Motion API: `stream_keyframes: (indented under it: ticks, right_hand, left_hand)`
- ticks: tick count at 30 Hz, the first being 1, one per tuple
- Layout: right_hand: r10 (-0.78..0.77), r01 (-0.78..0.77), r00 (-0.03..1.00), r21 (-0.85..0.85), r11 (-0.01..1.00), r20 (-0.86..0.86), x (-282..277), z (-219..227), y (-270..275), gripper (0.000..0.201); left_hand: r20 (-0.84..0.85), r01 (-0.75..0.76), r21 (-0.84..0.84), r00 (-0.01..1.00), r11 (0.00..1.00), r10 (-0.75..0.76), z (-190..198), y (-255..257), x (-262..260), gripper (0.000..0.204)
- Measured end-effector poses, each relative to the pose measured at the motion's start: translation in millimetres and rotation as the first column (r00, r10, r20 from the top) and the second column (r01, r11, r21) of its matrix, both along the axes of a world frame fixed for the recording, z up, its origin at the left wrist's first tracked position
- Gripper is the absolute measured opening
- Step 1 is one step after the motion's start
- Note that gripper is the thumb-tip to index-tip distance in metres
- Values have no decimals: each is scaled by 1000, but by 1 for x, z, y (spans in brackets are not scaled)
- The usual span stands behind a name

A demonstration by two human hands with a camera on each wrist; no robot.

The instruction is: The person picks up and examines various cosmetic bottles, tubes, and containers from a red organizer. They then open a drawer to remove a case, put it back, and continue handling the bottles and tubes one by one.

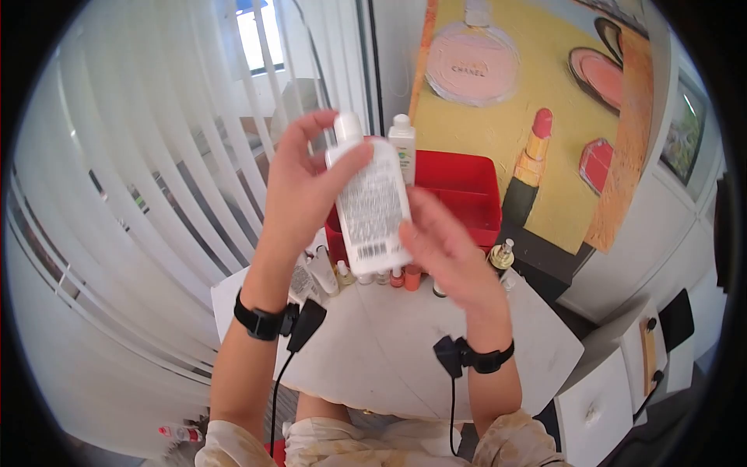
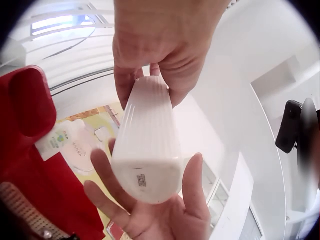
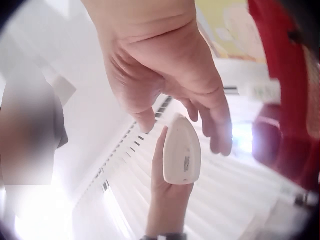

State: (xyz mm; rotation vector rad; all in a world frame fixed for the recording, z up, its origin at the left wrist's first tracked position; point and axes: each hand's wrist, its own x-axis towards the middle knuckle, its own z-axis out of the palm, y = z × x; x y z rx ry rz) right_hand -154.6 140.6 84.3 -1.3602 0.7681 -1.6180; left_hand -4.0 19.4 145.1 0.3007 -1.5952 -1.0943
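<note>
A white bottle (image 1: 372,206) with a printed back label and a white cap is held up, slightly tilted, above the table. The left hand (image 1: 299,183) grips it near the cap, thumb across the front. Beside its lower right edge is the right hand (image 1: 451,253), fingers spread and loosely bent. In the left wrist view the bottle's base (image 2: 147,180) faces the camera, above the right hand's open palm (image 2: 160,217). From the right wrist, the base (image 3: 182,160) shows beyond the right hand's (image 3: 165,75) parted fingers.
Behind the bottle stands a red organizer (image 1: 459,187) with another white bottle (image 1: 402,144) at it. Small bottles and tubes line the white table's (image 1: 389,335) back edge, with a pump bottle (image 1: 501,255) at right. A painted board (image 1: 482,124) leans behind; vertical blinds hang left.
</note>
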Motion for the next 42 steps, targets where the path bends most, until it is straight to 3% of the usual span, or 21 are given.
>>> stream_keyframes:
  ticks: [2,5,9,12,13,16,22,26,31,42]
  right_hand:
    - [230,-265,954,184,946,191,23,-15,-4,51]
    - [249,-312,940,293,904,234,42,-55,-7,50]
    - [168,-193,980,323,926,104,47,-106,-3,47]
    - [122,-143,989,317,938,83,44,-136,-5,46]
    - [111,-136,989,322,937,96,43,-143,-6,46]
    - [75,-99,994,331,939,85,37,-151,-1,45]
    - [72,-92,995,379,921,65,26,-165,-3,45]
    - [77,-76,997,375,924,13,23,-179,-9,42]
    - [49,-77,996,412,908,79,26,-181,-8,44]
    - [78,-149,982,448,882,173,28,-175,-2,44]
  left_hand:
    - [14,-32,53,999,998,31,-25,4,21,59]
    - [40,-43,206,999,978,35,-62,14,44,52]
    - [58,-52,211,998,976,40,-114,19,54,49]
    - [-30,59,332,998,942,-52,-142,18,57,45]
    - [11,57,341,998,938,-65,-151,16,58,41]
    - [-51,123,478,992,870,-112,-170,17,54,41]
    - [-163,271,549,963,791,-217,-212,3,48,42]
    - [-248,361,564,932,743,-264,-221,1,49,43]
    - [-291,392,586,919,709,-267,-229,-1,53,41]
    - [-284,372,633,928,679,-243,-231,-2,48,42]
